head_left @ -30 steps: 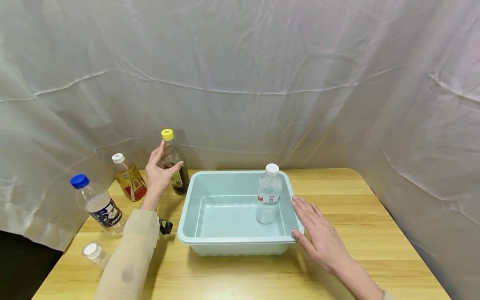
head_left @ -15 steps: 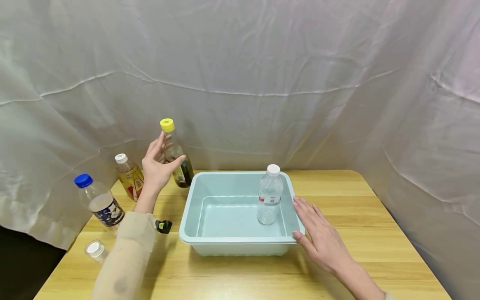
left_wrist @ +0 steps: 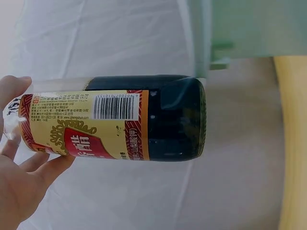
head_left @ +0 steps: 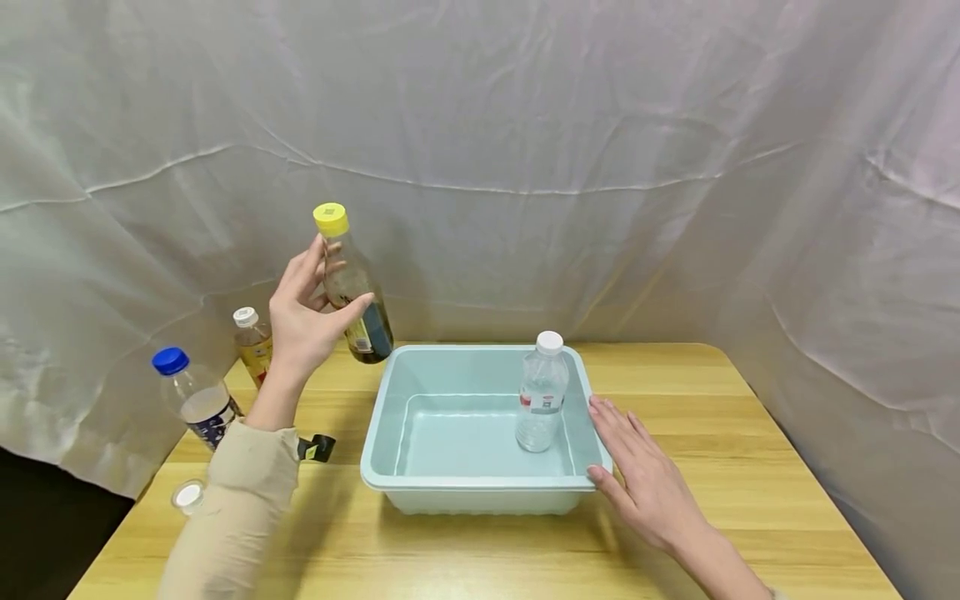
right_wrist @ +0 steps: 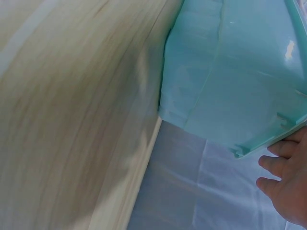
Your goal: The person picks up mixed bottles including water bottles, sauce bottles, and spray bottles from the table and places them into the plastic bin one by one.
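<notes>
The left hand [head_left: 303,323] gripped the yellow-capped bottle [head_left: 363,279] above the surface [head_left: 720,408], long axis tilted, base toward the tub's [head_left: 480,482] far left corner; the right hand [head_left: 645,479], fingers straight, touched the tub's right side.

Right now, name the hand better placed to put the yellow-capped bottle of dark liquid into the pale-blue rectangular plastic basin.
Left, likely: the left hand grips the bottle near the left rim of the basin; the right hand touches the opposite rim.
</notes>
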A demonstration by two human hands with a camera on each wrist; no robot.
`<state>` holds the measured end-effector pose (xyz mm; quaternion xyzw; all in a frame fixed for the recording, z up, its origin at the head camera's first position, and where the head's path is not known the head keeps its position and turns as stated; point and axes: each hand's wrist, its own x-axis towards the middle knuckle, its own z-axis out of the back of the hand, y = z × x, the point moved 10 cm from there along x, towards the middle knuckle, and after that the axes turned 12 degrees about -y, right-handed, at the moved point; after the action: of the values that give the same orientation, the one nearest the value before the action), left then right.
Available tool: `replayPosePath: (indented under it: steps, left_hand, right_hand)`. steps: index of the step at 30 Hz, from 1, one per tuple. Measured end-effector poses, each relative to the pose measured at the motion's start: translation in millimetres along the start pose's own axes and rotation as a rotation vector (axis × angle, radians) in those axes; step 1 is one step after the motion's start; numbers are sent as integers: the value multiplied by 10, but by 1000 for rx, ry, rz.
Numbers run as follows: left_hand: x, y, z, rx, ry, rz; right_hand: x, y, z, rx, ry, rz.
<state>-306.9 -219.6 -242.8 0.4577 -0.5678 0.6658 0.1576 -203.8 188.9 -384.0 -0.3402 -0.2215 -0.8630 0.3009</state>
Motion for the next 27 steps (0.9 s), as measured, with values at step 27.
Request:
replayPosePath:
  steps: [27]
  left_hand:
    - [-294,-428,-837,-145,351,112]
  right_hand:
    - [-26,-15,48,-11,-10,-1]
